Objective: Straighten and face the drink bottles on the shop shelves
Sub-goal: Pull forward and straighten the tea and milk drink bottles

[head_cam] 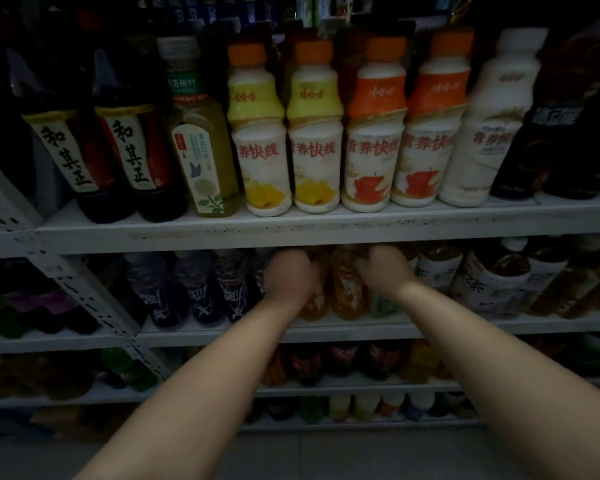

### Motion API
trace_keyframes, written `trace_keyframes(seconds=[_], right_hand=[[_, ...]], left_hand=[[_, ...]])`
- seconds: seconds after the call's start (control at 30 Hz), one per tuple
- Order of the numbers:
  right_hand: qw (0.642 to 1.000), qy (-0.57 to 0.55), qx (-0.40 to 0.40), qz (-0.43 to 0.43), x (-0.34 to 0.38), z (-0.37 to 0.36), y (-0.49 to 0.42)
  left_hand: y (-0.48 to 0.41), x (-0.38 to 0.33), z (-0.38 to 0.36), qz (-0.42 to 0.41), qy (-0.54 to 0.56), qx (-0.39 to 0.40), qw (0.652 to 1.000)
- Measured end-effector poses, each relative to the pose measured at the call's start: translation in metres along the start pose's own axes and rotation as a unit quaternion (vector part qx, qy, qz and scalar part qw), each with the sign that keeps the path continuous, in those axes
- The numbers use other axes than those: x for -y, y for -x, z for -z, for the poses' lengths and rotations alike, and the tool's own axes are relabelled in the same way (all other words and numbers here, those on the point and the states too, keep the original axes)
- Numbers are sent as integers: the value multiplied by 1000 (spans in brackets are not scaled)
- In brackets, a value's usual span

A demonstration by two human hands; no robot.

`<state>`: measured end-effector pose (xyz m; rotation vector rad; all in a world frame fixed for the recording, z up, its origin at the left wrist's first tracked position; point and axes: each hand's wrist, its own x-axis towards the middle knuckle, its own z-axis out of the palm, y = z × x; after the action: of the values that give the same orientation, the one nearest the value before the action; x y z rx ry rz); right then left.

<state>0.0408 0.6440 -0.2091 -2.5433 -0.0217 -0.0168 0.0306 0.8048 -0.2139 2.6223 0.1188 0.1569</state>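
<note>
Orange drink bottles (pixel 347 285) stand on the second shelf (pixel 326 329), beneath the white upper shelf (pixel 291 230) of milk drinks (pixel 316 133). Left hand (pixel 290 275) and right hand (pixel 381 271) reach among their necks; whether either grip is closed cannot be told in the dim blur.

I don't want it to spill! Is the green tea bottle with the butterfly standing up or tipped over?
Standing up. The green tea bottle rests on its base on the upper shelf, cap on top.
</note>
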Motion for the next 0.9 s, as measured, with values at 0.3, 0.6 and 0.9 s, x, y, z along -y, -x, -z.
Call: trace_keyframes(seconds=[0.3, 0.6, 0.9], right_hand=[[999, -26, -37, 25, -9, 1, 1], [997, -6, -71, -11, -4, -4, 8], [997, -47, -54, 9, -11, 8, 14]], left_hand=[[4, 0, 8, -25, -24, -3, 999], [12, 1, 3, -25, -1, -46, 999], [11, -6, -2, 28, 6, -47, 998]])
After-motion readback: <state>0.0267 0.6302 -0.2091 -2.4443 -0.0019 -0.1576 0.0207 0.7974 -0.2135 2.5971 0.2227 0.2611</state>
